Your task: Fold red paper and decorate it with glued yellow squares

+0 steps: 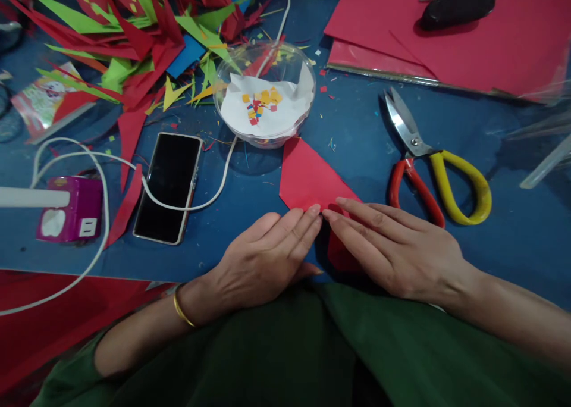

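Observation:
A folded piece of red paper (312,175) lies on the blue table in front of me, its upper part pointing toward a clear bowl. My left hand (272,255) rests with fingers stretched out, the tips on the paper's lower edge. From the other side my right hand (392,246) lies flat across the paper, fingers extended and close to the left fingertips. Part of the sheet is hidden under the right hand. Just beyond that hand, scissors (414,145) with one red and one yellow handle lie with their blades nearly closed.
The clear bowl (265,138) holds white paper and small coloured bits. To the left are a phone (167,187), a white cable and a purple adapter (74,210). Paper scraps (134,50) pile up at the back left. A black key fob (459,7) sits on red sheets (504,62).

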`<state>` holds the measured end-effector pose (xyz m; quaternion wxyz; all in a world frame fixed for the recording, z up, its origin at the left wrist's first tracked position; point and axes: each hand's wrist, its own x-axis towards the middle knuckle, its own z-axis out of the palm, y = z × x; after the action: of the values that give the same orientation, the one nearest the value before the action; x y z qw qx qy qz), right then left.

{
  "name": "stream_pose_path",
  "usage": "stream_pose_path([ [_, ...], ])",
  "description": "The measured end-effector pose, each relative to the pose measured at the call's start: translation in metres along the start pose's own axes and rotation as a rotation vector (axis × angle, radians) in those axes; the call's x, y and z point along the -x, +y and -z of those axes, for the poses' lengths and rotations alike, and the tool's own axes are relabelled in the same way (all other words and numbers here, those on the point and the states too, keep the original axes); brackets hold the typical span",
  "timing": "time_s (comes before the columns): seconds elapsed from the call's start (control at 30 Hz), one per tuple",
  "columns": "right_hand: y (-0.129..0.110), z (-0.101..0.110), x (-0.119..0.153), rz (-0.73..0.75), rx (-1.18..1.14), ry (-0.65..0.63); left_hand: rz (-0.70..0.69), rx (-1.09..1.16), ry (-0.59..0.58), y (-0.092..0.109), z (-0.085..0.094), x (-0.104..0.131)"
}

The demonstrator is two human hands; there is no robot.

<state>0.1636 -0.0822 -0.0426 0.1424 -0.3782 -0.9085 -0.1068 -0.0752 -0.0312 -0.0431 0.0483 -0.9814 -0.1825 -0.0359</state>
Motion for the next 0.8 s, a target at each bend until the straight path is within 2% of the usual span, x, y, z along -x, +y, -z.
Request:
stream_pose_path([
  [0.37, -0.0019, -0.0021, -0.0028, -0.005, -0.023, -0.042, -0.014, -0.033, 0.012, -0.0008, 0.0014, 0.0015],
  [0.57, -0.0029, -0.0053, -0.0008, -0.019, 0.0, -0.045, 0.008, -0.03, 0.058, 0.0003, -0.0011, -0.0002],
  [0.67, -0.0016, -0.0065, 0.0006, -0.089, -0.06, -0.02, 0.025, -0.027, 0.067, 0.0007, -0.0009, -0.0016],
  [0.8, 0.0034, -0.0029, 0.001, -0.304, -0.188, 0.099, 0.039, -0.007, 0.094, 0.0015, -0.0017, -0.0017],
])
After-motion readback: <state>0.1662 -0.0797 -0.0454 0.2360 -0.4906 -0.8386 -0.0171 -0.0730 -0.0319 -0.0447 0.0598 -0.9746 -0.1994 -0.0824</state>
